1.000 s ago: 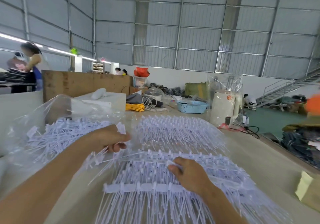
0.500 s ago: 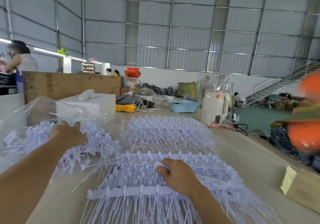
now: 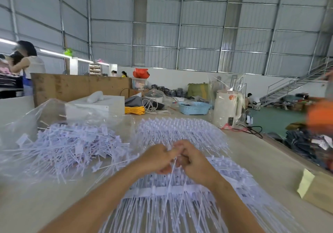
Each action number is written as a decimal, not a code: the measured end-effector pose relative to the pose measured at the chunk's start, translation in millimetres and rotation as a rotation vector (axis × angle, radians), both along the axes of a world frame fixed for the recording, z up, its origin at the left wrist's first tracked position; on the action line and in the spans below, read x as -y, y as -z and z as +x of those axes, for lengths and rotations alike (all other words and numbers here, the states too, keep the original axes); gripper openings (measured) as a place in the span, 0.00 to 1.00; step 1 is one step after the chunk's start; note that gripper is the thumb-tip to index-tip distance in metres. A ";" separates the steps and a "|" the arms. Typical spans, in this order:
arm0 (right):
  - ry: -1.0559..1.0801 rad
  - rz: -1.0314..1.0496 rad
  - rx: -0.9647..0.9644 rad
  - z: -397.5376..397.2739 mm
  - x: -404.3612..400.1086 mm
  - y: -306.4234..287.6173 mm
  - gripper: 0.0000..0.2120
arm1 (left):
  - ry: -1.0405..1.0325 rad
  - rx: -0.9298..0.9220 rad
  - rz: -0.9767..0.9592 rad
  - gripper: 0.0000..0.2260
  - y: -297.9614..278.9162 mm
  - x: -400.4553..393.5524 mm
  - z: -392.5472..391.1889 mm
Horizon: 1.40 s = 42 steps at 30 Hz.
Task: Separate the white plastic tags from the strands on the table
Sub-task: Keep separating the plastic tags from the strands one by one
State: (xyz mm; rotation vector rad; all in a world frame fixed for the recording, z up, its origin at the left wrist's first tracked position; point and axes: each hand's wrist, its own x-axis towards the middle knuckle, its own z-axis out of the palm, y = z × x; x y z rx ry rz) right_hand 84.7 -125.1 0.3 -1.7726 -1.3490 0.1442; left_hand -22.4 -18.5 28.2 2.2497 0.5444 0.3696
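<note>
A wide sheet of white plastic tag strands (image 3: pixel 180 207) lies on the table in front of me, joined by a white cross strip (image 3: pixel 144 193). My left hand (image 3: pixel 158 158) and my right hand (image 3: pixel 194 160) meet above it, fingertips together, pinching one thin white strand (image 3: pixel 171 175) that hangs down between them. A loose heap of separated white tags (image 3: pixel 72 146) lies at the left on a clear plastic bag (image 3: pixel 27 117). A second sheet of joined strands (image 3: pixel 180 130) lies farther back.
A white box (image 3: pixel 93 106), yellow cord (image 3: pixel 134 109), a blue basket (image 3: pixel 194 108) and a wrapped white kettle (image 3: pixel 227 106) stand at the table's far end. A paper packet (image 3: pixel 317 189) lies at the right edge. People work at the far left; an orange blur passes at the right.
My left hand left the loose heap and came right to meet my right hand. My right hand lifted off the sheet, and both now pinch one strand.
</note>
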 end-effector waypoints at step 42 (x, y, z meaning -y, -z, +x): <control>-0.079 -0.062 -0.040 -8.9 14.5 -15.1 0.13 | 0.043 0.405 -0.341 0.16 27.4 16.5 1.9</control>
